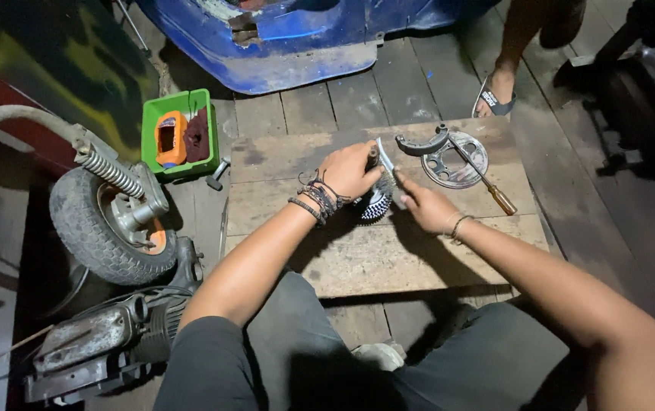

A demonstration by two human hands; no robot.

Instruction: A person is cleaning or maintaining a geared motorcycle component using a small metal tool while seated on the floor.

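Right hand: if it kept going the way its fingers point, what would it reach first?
The right hand points up-left at the metal strip it pinches; just beyond are the toothed round part and the left hand. Depth is hard to judge.

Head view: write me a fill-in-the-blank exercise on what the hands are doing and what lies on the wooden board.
1. The left hand grips a round toothed part on a ____ board.
2. The right hand holds a thin ____ blade against that part.
3. The screwdriver lying across the round metal plate has a ____ handle.
4. The orange device sits in a ____ tray.

Missing words: wooden; metal; brown; green
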